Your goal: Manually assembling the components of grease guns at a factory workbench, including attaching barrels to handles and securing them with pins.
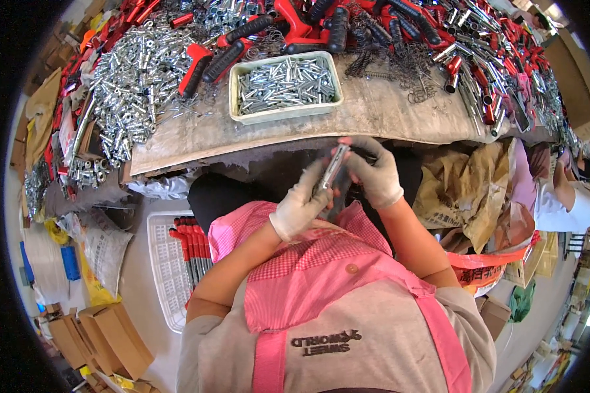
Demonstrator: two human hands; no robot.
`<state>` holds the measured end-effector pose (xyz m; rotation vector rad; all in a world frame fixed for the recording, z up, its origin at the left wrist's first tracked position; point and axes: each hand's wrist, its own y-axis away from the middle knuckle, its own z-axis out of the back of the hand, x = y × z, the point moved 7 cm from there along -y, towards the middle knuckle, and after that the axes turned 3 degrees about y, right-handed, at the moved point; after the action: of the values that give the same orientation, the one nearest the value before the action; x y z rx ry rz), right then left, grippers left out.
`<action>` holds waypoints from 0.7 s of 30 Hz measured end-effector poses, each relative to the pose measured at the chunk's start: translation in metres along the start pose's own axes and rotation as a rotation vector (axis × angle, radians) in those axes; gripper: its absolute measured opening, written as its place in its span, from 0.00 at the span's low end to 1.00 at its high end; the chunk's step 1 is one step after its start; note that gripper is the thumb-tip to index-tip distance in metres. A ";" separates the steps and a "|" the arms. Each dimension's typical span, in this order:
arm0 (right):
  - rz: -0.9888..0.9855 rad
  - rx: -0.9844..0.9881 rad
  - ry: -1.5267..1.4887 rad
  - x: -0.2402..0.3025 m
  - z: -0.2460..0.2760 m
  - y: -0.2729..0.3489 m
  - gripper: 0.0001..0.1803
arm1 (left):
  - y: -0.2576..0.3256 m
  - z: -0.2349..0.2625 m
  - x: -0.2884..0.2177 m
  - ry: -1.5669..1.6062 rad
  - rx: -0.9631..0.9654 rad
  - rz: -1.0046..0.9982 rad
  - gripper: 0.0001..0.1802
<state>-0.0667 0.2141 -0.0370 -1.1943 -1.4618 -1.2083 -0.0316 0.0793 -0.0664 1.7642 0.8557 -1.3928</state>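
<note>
A slim silver metal part point(335, 166) with a long slot stands tilted above my lap, just off the table's front edge. My left hand point(303, 204), in a pale work glove with bare fingertips, is closed around its lower end. At its upper end, the curled fingers of my right hand point(377, 175), gloved the same way, grip the part from the right; they are slightly blurred. Beyond both hands, a white tray point(285, 116) full of small silver pins point(288, 82) sits on the table. Whether a smaller piece is between my right fingertips is hidden.
Loose silver fittings point(128, 85) pile up at the table's left. Red-and-black handles point(213, 65) and coil springs point(416, 82) lie at the back, metal tubes point(469, 92) at the right. Below left, a white plastic basket point(167, 275) holds several red-ended tools point(191, 245). Brown paper point(462, 190) hangs at right.
</note>
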 end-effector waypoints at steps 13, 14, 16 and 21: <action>0.074 0.139 0.128 -0.018 -0.013 0.024 0.16 | -0.017 0.007 -0.006 -0.024 -0.232 0.084 0.27; 0.358 0.080 0.441 -0.011 -0.008 0.024 0.19 | -0.018 0.010 -0.010 0.006 -0.270 0.021 0.26; 0.248 0.127 0.356 -0.014 -0.026 0.031 0.33 | -0.023 0.028 -0.010 0.470 -0.450 -0.089 0.24; 0.263 0.363 0.724 -0.012 -0.037 0.041 0.15 | -0.018 0.034 -0.086 0.664 -0.621 -0.475 0.18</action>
<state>-0.0227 0.1789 -0.0374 -0.5792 -0.8886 -0.9868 -0.0809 0.0541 0.0103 1.5635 1.9212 -0.6316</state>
